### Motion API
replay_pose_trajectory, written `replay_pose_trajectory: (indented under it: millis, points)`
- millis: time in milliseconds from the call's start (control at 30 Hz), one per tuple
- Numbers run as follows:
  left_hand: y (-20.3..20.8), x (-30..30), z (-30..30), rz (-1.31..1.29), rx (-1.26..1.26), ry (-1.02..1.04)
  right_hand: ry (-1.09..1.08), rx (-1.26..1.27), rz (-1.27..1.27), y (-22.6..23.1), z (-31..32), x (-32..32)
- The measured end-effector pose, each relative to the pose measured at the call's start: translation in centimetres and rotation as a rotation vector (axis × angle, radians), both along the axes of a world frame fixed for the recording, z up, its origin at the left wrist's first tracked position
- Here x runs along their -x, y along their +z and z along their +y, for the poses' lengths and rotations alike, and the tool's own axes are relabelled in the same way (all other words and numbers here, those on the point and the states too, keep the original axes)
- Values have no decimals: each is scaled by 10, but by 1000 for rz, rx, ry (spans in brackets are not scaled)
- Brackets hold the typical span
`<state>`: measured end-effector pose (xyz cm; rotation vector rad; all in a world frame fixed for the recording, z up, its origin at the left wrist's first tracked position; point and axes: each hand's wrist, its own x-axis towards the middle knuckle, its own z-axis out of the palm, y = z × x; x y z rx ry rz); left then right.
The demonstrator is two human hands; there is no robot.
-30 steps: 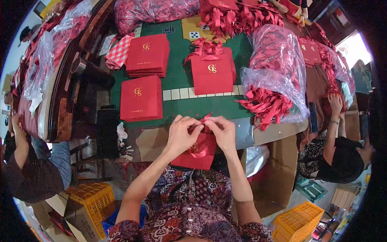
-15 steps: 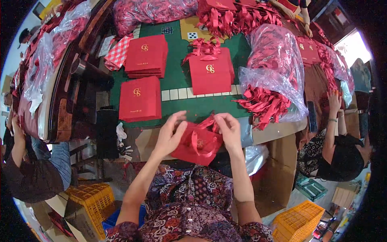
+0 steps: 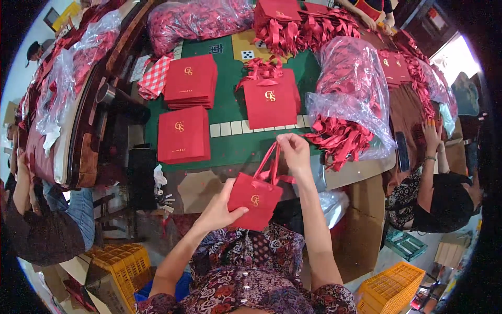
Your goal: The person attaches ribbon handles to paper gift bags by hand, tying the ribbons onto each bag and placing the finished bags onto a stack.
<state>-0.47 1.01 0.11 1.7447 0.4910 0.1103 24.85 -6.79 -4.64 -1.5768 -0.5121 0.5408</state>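
Observation:
A small red paper gift bag [image 3: 256,201] with a gold emblem is held in front of my body, just off the table's near edge. My left hand [image 3: 222,209] grips its left side, thumb across the front and the other fingers behind. Above the bag, my right hand [image 3: 294,152] pinches the red ribbon handles [image 3: 269,159], which stretch up from the bag's top edge. On the green tabletop beyond lie two stacks of flat red bags, one farther [image 3: 190,81] and one nearer [image 3: 183,135]. Another pile of bags [image 3: 271,99] has ribbons along its top.
A clear plastic sack of red ribbons [image 3: 350,83] spills open at the right of the table. Another full sack [image 3: 198,21] lies at the back. Yellow crates [image 3: 389,288] stand on the floor. Co-workers sit at both sides; a person's hand [image 3: 432,135] rests at the right.
The bag has come down toward me and turned more upright. My right hand has lifted the ribbon handles taut, and my left hand has moved down to the bag's side.

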Motion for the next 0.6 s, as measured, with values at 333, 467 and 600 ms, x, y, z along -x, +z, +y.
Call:
replay_pose_trajectory:
  millis: [333,467,600]
  points:
    - [5,-8,22,-208,225,256,-204,-25,-180,9,-28,15]
    - [30,-49,53,-314,131,411,-209,91,-543,8,-59,34]
    - [36,-110,88,-513,94,395,-148,106,-589,-7,-75,50]
